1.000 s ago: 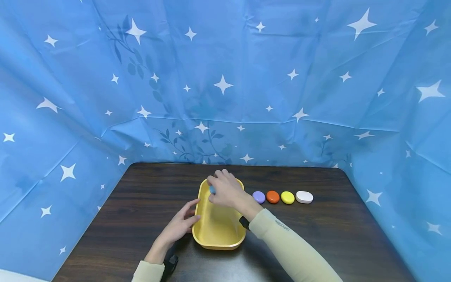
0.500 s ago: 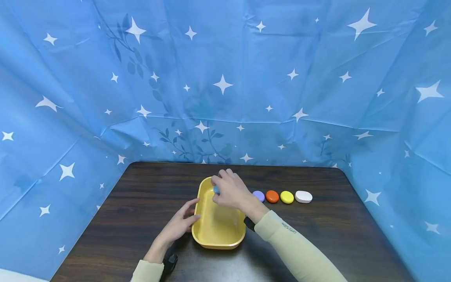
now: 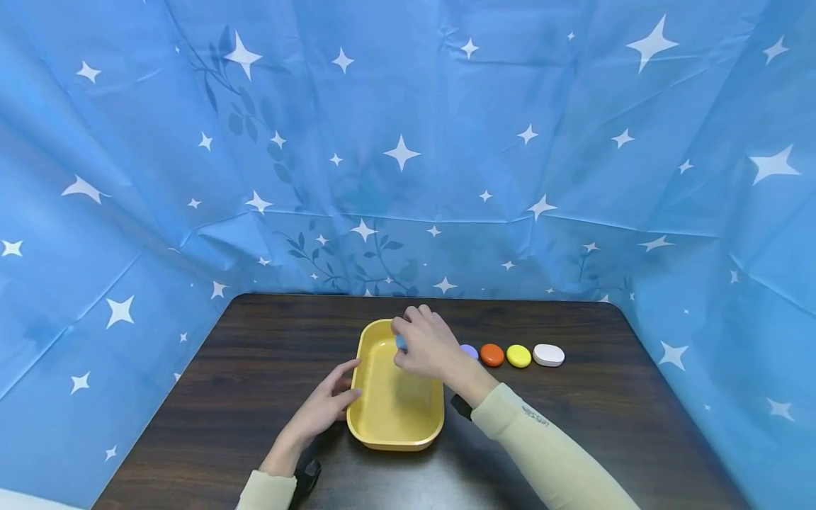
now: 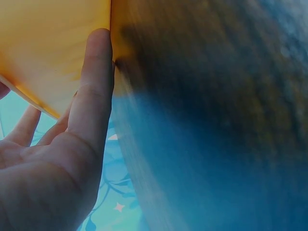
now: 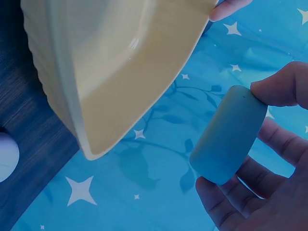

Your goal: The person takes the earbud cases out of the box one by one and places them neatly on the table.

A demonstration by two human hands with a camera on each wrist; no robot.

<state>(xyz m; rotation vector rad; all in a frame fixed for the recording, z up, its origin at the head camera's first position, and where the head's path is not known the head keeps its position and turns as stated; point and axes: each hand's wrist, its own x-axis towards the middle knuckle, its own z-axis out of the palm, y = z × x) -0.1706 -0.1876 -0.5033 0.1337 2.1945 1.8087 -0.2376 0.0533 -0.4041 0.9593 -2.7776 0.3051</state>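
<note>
My right hand (image 3: 423,343) holds a blue rounded bar (image 5: 230,134), which looks like soap, between thumb and fingertips. In the right wrist view the bar is apart from the yellow tray (image 5: 130,110). From the head, that hand is over the far right part of the tray, and only a bit of the bar shows. My left hand (image 3: 325,404) rests at the left side of the yellow tray (image 3: 395,445), its fingers spread. One straight finger (image 4: 94,91) lies along the tray's wall in the left wrist view.
Right of the tray stands a row of small rounded pieces: purple (image 3: 470,351), partly behind my right hand, then orange-red (image 3: 492,355), yellow (image 3: 519,356) and white (image 3: 549,355). A dark wooden table (image 3: 268,340) meets a blue star-printed cloth (image 3: 408,191) behind.
My right hand has moved a little to the right with the blue bar, covering more of the purple piece. The left hand and the tray look almost the same.
</note>
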